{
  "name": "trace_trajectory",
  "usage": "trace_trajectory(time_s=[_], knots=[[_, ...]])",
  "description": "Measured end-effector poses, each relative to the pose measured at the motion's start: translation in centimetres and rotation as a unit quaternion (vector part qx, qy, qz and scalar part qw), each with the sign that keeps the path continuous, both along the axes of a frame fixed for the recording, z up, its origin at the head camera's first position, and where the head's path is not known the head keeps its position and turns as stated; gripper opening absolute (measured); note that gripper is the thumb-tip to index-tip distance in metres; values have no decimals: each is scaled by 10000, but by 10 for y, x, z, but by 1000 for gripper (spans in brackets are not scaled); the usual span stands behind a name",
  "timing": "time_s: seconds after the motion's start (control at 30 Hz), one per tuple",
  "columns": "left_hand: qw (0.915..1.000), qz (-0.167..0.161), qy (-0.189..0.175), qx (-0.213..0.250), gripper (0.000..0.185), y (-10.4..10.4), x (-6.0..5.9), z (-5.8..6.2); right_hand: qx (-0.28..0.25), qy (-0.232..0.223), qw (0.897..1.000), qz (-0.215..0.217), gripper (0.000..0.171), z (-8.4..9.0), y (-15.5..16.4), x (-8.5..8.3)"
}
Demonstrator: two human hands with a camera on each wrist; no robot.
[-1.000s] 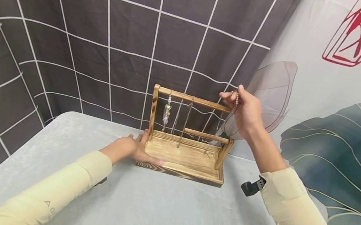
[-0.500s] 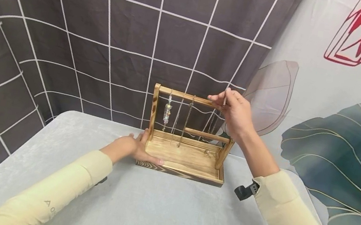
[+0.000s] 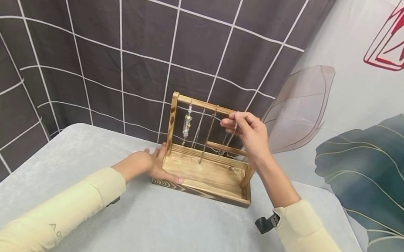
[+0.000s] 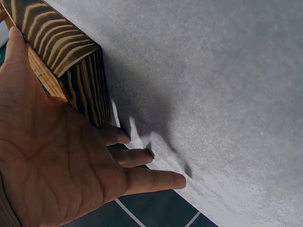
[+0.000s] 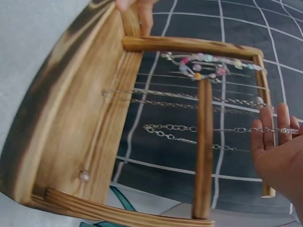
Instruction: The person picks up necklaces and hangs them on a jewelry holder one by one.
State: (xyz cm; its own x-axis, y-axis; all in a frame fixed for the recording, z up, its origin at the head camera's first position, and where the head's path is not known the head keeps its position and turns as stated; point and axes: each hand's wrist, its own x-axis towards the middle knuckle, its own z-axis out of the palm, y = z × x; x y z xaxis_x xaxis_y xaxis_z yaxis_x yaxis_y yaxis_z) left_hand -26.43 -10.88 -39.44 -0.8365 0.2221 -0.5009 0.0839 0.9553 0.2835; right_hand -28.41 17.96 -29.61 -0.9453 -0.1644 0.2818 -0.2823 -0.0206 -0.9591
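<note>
My left hand (image 3: 144, 164) rests at the left end of a wooden jewelry stand (image 3: 201, 191), thumb over the front rim and another finger by the left post. In the left wrist view its fingers (image 4: 156, 180) extend straight past the tray's corner. At the right part of the top bar my right hand (image 3: 250, 133) pinches a silver chain (image 5: 177, 127), which hangs down across the lower bar (image 5: 204, 151). A beaded strand (image 3: 186, 126) hangs at the left of the top bar (image 3: 205, 106), and a longer chain (image 3: 207, 138) hangs near its middle.
A small ornament with a pearl-like bead (image 5: 84, 176) lies in the tray. The stand sits near the back of a table under pale grey cloth (image 3: 168, 235). A dark gridded curtain (image 3: 141, 32) and a printed white hanging (image 3: 346, 113) rise behind it.
My right hand has moved left and down along the top bar, carrying the chain with it. The left hand and the stand have stayed in place.
</note>
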Motion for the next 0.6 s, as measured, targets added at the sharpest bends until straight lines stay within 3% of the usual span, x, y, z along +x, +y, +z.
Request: trace_trajectory(time_s=[0.27, 0.6], knots=[[10000, 68, -50, -17, 154, -2, -2, 1, 887, -143, 9942, -596, 29, -18, -5, 0], [10000, 84, -46, -8, 154, 0, -2, 0, 1616, -28, 9847, -660, 33, -34, -11, -1]])
